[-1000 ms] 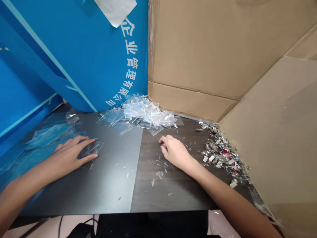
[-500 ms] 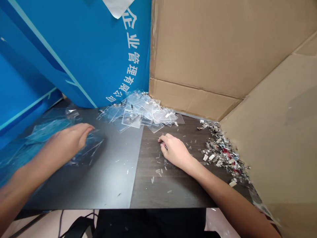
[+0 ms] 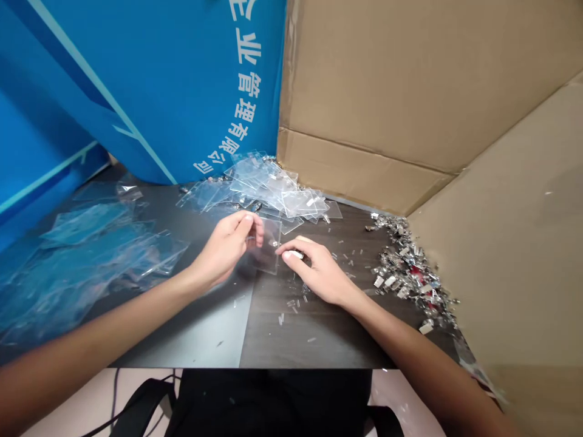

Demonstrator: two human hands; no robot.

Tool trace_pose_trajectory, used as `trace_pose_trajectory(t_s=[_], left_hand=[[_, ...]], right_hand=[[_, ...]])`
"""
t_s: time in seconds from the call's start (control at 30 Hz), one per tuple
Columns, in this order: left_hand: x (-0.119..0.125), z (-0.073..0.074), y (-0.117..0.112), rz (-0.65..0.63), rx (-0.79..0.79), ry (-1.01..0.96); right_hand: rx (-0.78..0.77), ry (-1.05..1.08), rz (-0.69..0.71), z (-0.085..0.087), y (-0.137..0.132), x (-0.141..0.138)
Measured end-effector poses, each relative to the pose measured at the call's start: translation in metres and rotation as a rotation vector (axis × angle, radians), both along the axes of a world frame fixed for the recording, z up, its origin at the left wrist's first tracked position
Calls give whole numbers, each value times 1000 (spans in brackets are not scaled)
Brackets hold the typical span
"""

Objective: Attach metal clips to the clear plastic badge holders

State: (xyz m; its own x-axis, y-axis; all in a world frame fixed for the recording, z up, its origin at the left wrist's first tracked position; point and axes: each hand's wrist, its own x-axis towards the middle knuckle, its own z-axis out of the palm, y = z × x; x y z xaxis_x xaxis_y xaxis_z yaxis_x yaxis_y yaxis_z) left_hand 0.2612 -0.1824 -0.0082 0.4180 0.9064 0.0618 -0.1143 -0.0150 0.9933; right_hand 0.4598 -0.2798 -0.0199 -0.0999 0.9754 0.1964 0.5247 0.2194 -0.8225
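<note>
Desktop (image 3: 319, 346), badge holder (image 3: 269, 247) pointing forward

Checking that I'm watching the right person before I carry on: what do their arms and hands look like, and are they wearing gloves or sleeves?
The left hand and right hand are bare, with no gloves, and no ring, watch or bracelet shows. The left forearm and right forearm are uncovered as far as the view reaches. Black clothing shows at the bottom of the view.

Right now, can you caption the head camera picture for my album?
Left hand and right hand meet at a clear rectangular plastic badge holder over a dark table, near shiny metal clips.
</note>
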Motion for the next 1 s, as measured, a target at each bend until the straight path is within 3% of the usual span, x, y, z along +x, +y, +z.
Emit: trace_pose_trajectory(t_s=[0.13, 0.27, 0.33, 0.43, 0.5, 0.6, 0.8, 1.0], left_hand=[[17, -18, -6, -48, 9, -62], [10, -33, -11, 57, 187, -28], [6, -38, -18, 22, 184, -23], [6, -41, -31, -200, 137, -20], [7, -42, -35, -253, 130, -2], [8, -43, -31, -166, 82, -6], [9, -46, -21, -101, -70, -103], [11, -43, -27, -126, -192, -181]], right_hand=[[96, 8, -63, -7, 0, -3], [344, -119, -270, -16, -1, -2], [390, -162, -342, -17, -2, -1], [370, -145, -252, -18, -3, -1], [339, -96, -137, -18, -3, -2], [286, -20, -75, -18, -3, -5], [287, 63, -314, -16, 1, -3], [186, 129, -196, -16, 2, 1]])
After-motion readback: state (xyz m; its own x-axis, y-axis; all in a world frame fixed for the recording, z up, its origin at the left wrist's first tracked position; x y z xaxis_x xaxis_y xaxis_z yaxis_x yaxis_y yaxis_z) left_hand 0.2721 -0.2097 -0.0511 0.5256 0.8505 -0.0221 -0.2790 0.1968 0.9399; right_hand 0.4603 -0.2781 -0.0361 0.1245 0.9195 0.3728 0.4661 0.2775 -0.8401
